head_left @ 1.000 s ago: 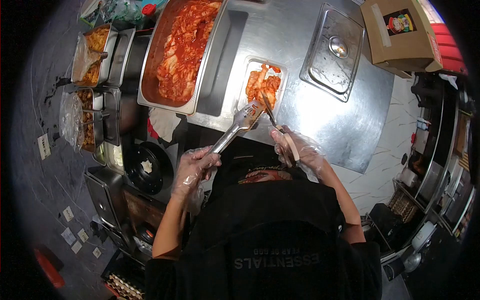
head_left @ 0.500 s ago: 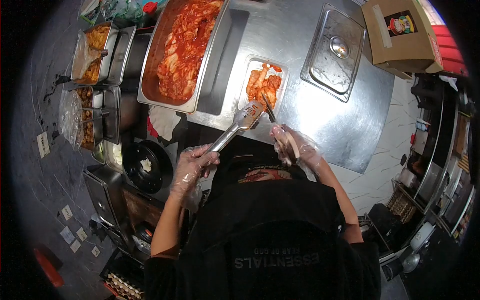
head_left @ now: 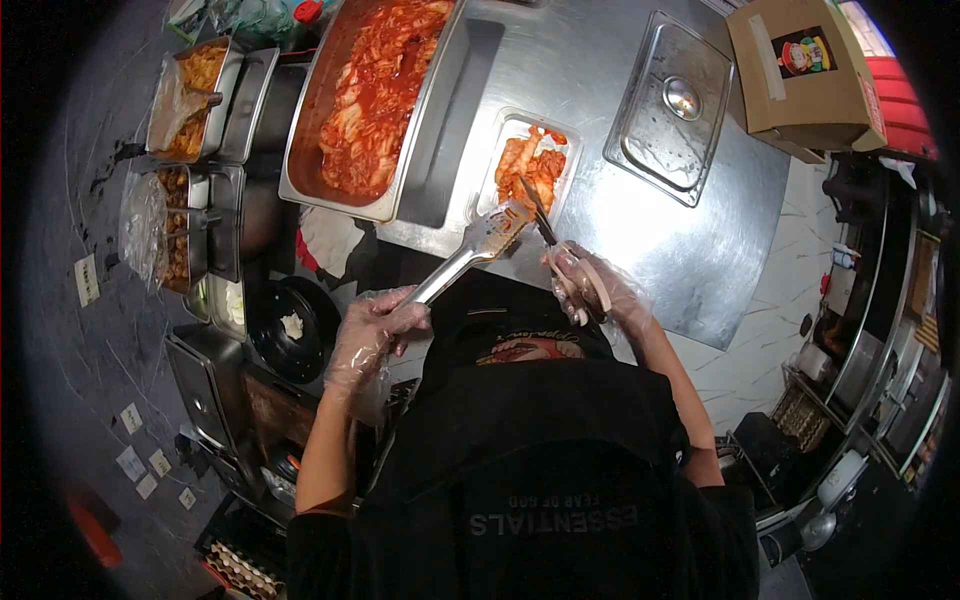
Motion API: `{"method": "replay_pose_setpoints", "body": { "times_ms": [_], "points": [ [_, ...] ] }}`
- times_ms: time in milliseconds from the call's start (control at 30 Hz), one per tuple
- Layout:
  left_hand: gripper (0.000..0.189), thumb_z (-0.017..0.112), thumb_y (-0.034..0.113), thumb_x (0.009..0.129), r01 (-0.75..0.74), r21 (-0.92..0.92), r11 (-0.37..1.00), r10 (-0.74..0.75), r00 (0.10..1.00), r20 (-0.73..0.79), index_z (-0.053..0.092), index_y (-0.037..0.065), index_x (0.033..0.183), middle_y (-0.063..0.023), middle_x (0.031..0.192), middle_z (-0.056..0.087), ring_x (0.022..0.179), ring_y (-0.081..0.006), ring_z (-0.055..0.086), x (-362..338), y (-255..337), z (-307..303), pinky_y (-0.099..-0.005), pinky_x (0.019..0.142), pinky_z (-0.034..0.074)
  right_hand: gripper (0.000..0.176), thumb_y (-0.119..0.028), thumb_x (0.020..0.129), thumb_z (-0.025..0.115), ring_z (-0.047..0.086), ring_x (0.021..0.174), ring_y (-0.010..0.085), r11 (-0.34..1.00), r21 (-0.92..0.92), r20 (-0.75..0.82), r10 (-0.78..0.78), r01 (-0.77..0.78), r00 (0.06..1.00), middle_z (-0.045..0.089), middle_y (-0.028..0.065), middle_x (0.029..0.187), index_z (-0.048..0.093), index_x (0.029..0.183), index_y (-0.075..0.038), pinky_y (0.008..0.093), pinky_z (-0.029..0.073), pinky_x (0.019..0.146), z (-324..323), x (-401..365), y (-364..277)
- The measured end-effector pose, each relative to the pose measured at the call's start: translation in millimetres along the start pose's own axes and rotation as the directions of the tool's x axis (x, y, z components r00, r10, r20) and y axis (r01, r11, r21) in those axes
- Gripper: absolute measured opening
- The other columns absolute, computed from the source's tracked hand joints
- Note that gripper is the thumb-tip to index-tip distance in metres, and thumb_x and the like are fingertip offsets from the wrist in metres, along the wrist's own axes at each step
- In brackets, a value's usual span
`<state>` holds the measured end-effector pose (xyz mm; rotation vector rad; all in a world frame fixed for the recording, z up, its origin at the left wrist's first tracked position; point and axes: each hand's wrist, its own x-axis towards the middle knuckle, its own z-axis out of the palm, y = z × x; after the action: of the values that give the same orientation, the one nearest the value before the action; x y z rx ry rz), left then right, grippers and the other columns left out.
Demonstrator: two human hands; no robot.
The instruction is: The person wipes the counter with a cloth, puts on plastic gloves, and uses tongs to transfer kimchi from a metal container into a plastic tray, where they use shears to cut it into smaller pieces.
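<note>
In a clear plastic glove, my left hand point(head_left: 375, 335) is closed around the handle of metal tongs point(head_left: 455, 270). The tongs' sauce-smeared head lies over the near edge of a small clear tray point(head_left: 568, 175), which holds pieces of red kimchi point(head_left: 540, 165). My right hand point(head_left: 595, 285), gloved the same way, grips scissors point(head_left: 540, 215) with light-coloured handles. Their dark blades point into the kimchi beside the tongs' head, slightly apart. Left of the tray stands a deep steel pan point(head_left: 455, 80) of red kimchi in sauce.
A steel lid point(head_left: 650, 130) lies on the metal table point(head_left: 650, 255), with a cardboard box point(head_left: 800, 75) at the back right corner. Along the left are steel containers of yellow food point(head_left: 195, 120) and brown food point(head_left: 178, 225), plus a black bowl point(head_left: 270, 345).
The scissor blades show farther apart than before. My left hand and the tongs have shifted slightly left, and my right hand has turned a little. The kimchi tray stays in place.
</note>
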<state>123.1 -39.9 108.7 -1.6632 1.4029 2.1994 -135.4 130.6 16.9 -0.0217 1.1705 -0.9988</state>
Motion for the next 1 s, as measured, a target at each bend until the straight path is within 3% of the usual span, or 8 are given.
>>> {"method": "replay_pose_setpoints", "body": {
  "times_ms": [233, 400, 567, 633, 733, 833, 967, 1000],
  "points": [
    [0.038, 0.072, 0.019, 0.085, -0.044, 0.067, 0.997, 0.047, 0.998, -0.041, 0.065, -0.003, 0.114, -0.0017, 0.077, 0.066, 0.055, -0.0044, 0.050, -4.5, -2.7, -11.6, -0.0193, 0.044, 0.037, 0.055, -0.045, 0.084, 0.071, 0.046, 0.034, 0.0091, 0.985, -0.175, -0.105, -0.021, 0.003, 0.994, 0.048, -0.0045, 0.054, 0.051, 0.112, -0.003, 0.0230, 0.037, 0.029, 8.4, -5.9, -20.3],
    [0.037, 0.075, 0.014, 0.082, -0.059, 0.232, 0.971, 0.125, 0.953, -0.277, 0.066, -0.003, 0.113, -0.0028, 0.081, 0.068, 0.071, -0.0075, 0.060, -20.4, 4.2, 12.3, -0.0223, 0.064, 0.049, 0.047, -0.040, 0.089, 0.066, 0.047, 0.033, 0.0128, 0.930, -0.352, -0.187, 0.041, -0.106, 0.981, 0.050, -0.0005, 0.057, 0.049, 0.115, -0.003, 0.0263, 0.041, 0.031, 11.7, -18.6, -38.8],
    [0.039, 0.075, 0.009, 0.081, -0.287, 0.351, 0.891, 0.378, 0.898, -0.226, 0.063, -0.004, 0.116, -0.0061, 0.098, 0.067, 0.084, -0.0087, 0.060, -10.8, -19.6, 7.7, -0.0227, 0.075, 0.048, 0.041, -0.033, 0.092, 0.061, 0.056, 0.042, 0.0147, 0.970, -0.240, 0.163, -0.003, 0.042, 0.987, 0.053, 0.0025, 0.060, 0.046, 0.116, -0.003, 0.0267, 0.045, 0.035, -13.2, -2.3, -11.7],
    [0.040, 0.073, 0.016, 0.080, -0.374, 0.627, 0.683, 0.560, 0.820, -0.121, 0.064, -0.003, 0.114, -0.0199, 0.100, 0.067, 0.089, -0.0279, 0.068, -21.0, 0.6, 11.3, -0.0322, 0.080, 0.051, 0.035, -0.032, 0.094, 0.059, 0.057, 0.045, 0.0137, 0.951, -0.274, 0.201, -0.088, 0.143, 0.976, 0.054, 0.0039, 0.062, 0.048, 0.111, -0.004, 0.0265, 0.046, 0.036, -0.3, -14.5, -25.6],
    [0.039, 0.072, 0.014, 0.081, -0.390, 0.646, 0.656, 0.567, 0.820, -0.081, 0.063, -0.002, 0.116, -0.0191, 0.102, 0.067, 0.090, -0.0248, 0.068, -34.2, 18.9, 18.0, -0.0314, 0.082, 0.050, 0.056, -0.058, 0.083, 0.065, 0.055, 0.042, 0.0133, 0.827, -0.545, -0.250, 0.000, -0.141, 0.968, 0.050, 0.0012, 0.057, 0.054, 0.092, -0.004, 0.0264, 0.043, 0.034, 22.5, -24.5, -50.5],
    [0.037, 0.072, 0.007, 0.082, -0.408, 0.542, 0.735, 0.549, 0.826, -0.123, 0.063, -0.004, 0.116, -0.0122, 0.100, 0.068, 0.091, -0.0145, 0.063, -48.3, 43.8, 23.0, -0.0258, 0.083, 0.048, 0.062, -0.062, 0.082, 0.063, 0.053, 0.040, 0.0129, 0.814, -0.565, -0.179, 0.038, -0.135, 0.983, 0.050, 0.0007, 0.056, 0.055, 0.092, -0.002, 0.0256, 0.042, 0.033, 9.3, -7.4, -38.2],
    [0.035, 0.072, 0.011, 0.082, -0.561, 0.625, 0.543, 0.811, 0.543, -0.216, 0.064, -0.002, 0.114, -0.0167, 0.096, 0.067, 0.085, -0.0188, 0.066, -28.0, 71.6, -6.1, -0.0291, 0.076, 0.051, 0.068, -0.065, 0.081, 0.063, 0.053, 0.040, 0.0120, 0.867, -0.497, -0.108, -0.008, -0.047, 0.994, 0.049, -0.0001, 0.054, 0.055, 0.091, 0.001, 0.0256, 0.042, 0.033, 22.6, -2.6, -36.6],
    [0.033, 0.071, 0.012, 0.082, -0.409, 0.812, 0.416, 0.858, 0.474, -0.201, 0.065, 0.001, 0.113, -0.0158, 0.089, 0.066, 0.079, -0.0235, 0.067, -30.0, 92.3, -8.6, -0.0333, 0.072, 0.052, 0.066, -0.065, 0.081, 0.063, 0.053, 0.041, 0.0115, 0.863, -0.499, -0.157, -0.003, -0.076, 0.988, 0.048, -0.0010, 0.055, 0.055, 0.091, 0.000, 0.0262, 0.043, 0.034, 29.7, -4.7, -40.2]
  ]
}}
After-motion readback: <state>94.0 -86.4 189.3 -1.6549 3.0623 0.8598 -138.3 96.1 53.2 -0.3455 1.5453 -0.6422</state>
